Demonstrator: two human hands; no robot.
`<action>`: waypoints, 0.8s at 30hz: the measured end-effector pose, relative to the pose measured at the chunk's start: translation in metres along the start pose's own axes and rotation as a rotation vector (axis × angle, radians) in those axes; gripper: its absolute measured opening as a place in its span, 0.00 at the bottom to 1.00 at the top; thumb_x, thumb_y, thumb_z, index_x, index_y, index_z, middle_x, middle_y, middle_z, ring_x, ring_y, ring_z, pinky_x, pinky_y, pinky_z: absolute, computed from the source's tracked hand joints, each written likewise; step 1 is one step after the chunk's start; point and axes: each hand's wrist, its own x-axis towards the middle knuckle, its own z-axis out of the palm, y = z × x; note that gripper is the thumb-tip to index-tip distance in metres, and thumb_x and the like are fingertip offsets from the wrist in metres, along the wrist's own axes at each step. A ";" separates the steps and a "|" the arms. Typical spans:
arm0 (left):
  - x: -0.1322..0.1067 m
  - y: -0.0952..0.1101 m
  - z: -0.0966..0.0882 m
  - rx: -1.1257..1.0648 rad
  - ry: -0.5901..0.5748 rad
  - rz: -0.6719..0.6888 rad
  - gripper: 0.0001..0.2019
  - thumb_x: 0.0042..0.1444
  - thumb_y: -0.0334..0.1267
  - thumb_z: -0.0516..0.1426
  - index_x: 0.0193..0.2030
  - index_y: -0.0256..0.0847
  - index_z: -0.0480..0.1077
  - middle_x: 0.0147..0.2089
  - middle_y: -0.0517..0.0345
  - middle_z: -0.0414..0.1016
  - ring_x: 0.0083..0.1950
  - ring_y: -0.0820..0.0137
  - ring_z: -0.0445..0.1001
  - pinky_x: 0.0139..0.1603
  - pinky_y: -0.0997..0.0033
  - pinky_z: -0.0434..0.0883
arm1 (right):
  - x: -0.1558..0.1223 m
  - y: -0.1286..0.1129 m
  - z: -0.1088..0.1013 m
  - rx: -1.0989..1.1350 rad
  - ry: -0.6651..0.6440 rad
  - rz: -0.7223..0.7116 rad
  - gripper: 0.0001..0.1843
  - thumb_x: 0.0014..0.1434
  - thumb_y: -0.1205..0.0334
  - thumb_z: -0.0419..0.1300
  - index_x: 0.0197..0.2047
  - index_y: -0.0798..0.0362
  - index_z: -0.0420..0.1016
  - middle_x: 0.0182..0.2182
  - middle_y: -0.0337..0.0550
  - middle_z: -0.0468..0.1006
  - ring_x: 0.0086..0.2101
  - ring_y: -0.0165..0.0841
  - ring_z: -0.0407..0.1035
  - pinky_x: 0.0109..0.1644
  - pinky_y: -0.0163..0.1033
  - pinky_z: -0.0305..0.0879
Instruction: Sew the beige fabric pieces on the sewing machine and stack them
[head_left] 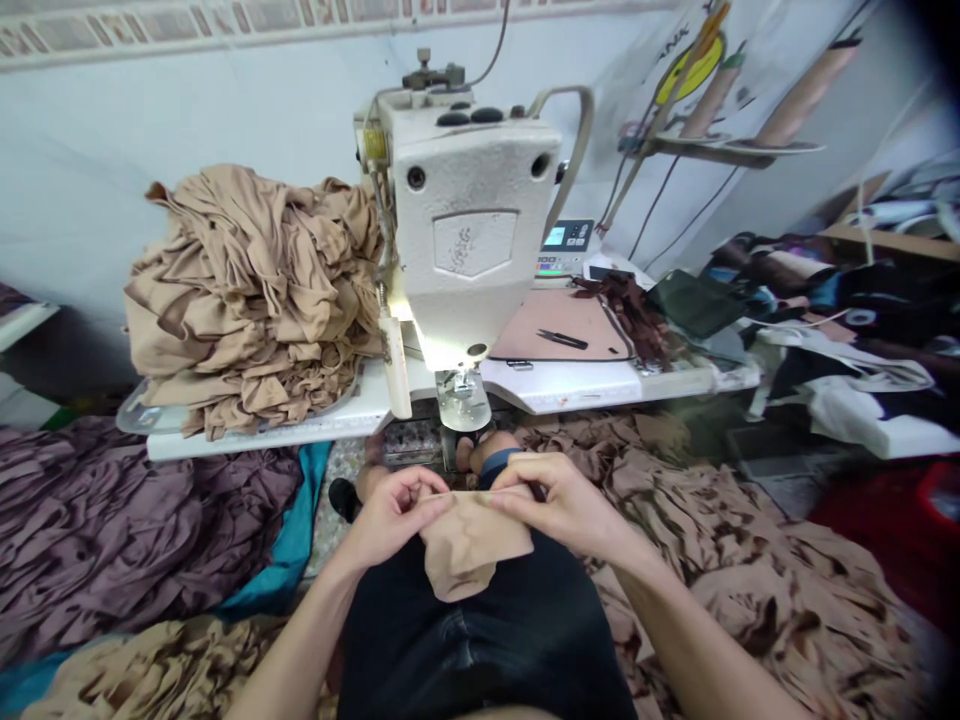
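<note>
A small piece of tan fabric [469,545] hangs above my lap, stretched between both hands along its upper edge. My left hand [401,508] pinches the left end of that edge between thumb and fingers. At the other end, my right hand [547,495] grips the edge in the same way. Just beyond the hands stands a white sewing machine [472,235], its lit needle area and presser foot [463,385] facing me. The fabric is apart from the machine.
A tall heap of tan fabric [251,290] sits left of the machine on the white table [247,432]. Black thread snips [562,339] lie on a pink mat [517,325]. Purple fabric [142,530] and brown fabric [772,560] pile up low on either side. Thread cones [806,95] stand at right.
</note>
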 end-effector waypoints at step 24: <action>0.049 0.054 -0.007 0.173 0.400 0.145 0.15 0.61 0.48 0.64 0.31 0.38 0.76 0.24 0.63 0.69 0.26 0.73 0.65 0.28 0.75 0.60 | 0.051 -0.001 0.001 0.272 0.435 0.142 0.24 0.56 0.42 0.73 0.27 0.55 0.79 0.20 0.37 0.69 0.22 0.30 0.59 0.26 0.37 0.54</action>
